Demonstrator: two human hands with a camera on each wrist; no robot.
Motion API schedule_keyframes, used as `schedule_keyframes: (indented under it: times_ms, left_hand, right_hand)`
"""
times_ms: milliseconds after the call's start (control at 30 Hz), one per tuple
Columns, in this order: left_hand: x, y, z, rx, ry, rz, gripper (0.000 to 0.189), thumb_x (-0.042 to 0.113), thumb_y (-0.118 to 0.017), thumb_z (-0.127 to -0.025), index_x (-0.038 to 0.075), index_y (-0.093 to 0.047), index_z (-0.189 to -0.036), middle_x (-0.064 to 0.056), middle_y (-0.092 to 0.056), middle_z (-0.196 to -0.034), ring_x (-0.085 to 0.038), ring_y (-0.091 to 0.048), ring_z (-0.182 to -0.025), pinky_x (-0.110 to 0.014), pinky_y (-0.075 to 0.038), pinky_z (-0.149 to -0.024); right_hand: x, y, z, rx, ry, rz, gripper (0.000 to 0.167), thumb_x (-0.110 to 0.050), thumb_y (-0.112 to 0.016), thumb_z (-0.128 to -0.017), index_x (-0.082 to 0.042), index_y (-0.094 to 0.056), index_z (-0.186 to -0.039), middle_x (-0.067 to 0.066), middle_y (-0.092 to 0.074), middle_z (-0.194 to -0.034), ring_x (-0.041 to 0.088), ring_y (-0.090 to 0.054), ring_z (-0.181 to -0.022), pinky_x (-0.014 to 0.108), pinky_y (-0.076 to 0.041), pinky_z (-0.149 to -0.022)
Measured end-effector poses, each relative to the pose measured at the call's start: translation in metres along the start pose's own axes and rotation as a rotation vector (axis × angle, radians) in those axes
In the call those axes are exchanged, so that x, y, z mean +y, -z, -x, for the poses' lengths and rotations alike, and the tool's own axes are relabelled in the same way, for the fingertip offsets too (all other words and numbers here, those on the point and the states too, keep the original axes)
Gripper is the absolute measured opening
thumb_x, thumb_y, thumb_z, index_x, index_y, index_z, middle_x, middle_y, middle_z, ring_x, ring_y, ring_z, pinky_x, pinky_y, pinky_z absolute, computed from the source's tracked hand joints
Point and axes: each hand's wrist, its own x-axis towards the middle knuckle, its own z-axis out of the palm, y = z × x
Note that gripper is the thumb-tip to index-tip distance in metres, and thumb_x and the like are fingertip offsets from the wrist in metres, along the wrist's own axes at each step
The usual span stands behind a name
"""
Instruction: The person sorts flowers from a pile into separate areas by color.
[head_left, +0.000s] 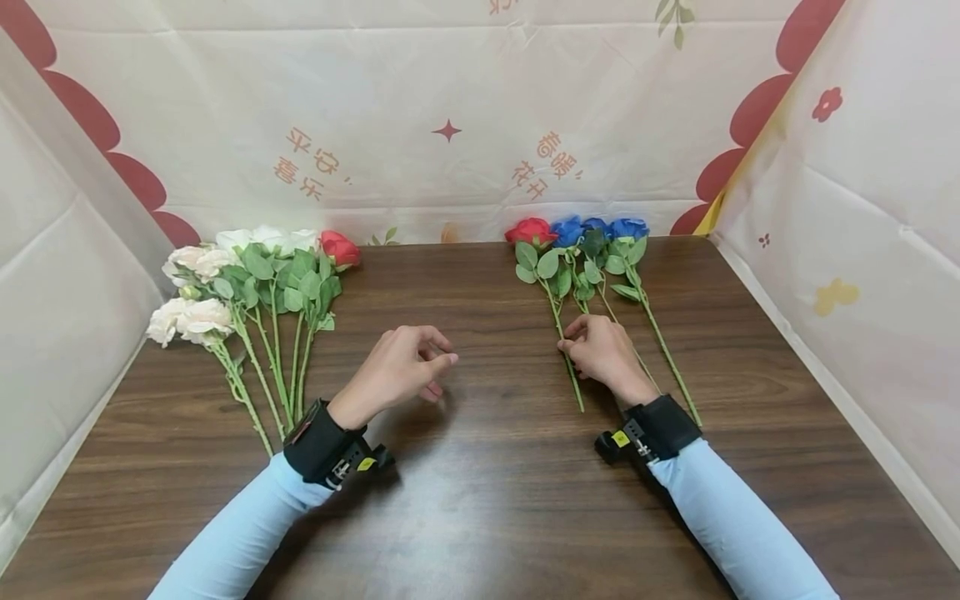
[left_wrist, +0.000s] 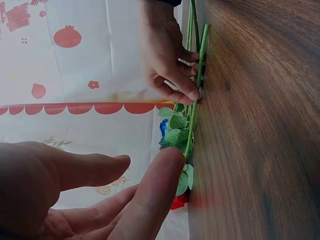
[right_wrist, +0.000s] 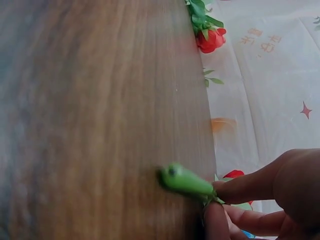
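Note:
My right hand pinches the green stem of a red rose between thumb and fingers, low on the stem. The right wrist view shows the cut stem end sticking out past the fingertips, just over the wood. Beside this rose lie several blue roses, their stems passing under and beside my right hand. My left hand hovers over the middle of the table, fingers loosely bent and holding nothing. In the left wrist view its thumb and fingers are apart.
On the left side of the brown table lies a bunch of white roses, pale pinkish flowers and another red rose. A printed cloth hangs behind the table and along both sides.

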Motion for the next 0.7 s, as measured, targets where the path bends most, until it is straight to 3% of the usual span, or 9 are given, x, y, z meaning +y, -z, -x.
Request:
schedule_keyframes:
  times_ms: [233, 533, 700]
  left_hand:
    - [-0.0012, 0.0003, -0.0005, 0.003, -0.008, -0.014, 0.022, 0.016, -0.067, -0.101, 0.0, -0.068, -0.116, -0.023, -0.077, -0.097, -0.033, -0.077, -0.068, -0.043, -0.065, -0.063]
    - [0.0001, -0.0004, -0.0002, 0.005, -0.003, -0.05, 0.024, 0.019, -0.068, -0.1, 0.001, -0.069, -0.117, -0.022, -0.077, -0.096, -0.03, -0.077, -0.068, -0.043, -0.065, -0.063]
    - [-0.0005, -0.0002, -0.0002, 0.048, -0.032, -0.156, 0.026, 0.022, -0.069, -0.1, 0.003, -0.069, -0.118, -0.017, -0.079, -0.096, -0.025, -0.077, -0.066, -0.034, -0.064, -0.065]
  right_hand:
    - [0.0006, 0.0014, 0.001, -0.002, 0.008, 0.026, 0.026, -0.021, -0.069, -0.099, -0.002, -0.069, -0.116, 0.014, -0.076, -0.089, 0.015, -0.066, -0.054, 0.031, -0.056, -0.052]
    - [-0.001, 0.0037, 0.0011, -0.045, -0.01, 0.039, 0.032, -0.028, -0.069, -0.1, -0.002, -0.068, -0.118, 0.009, -0.074, -0.078, 0.016, -0.068, -0.057, 0.031, -0.057, -0.054]
    - [-0.0026, 0.0101, 0.0022, -0.022, -0.025, 0.104, 0.039, -0.037, -0.069, -0.098, -0.005, -0.066, -0.12, 0.009, -0.074, -0.083, 0.019, -0.067, -0.064, 0.032, -0.051, -0.058]
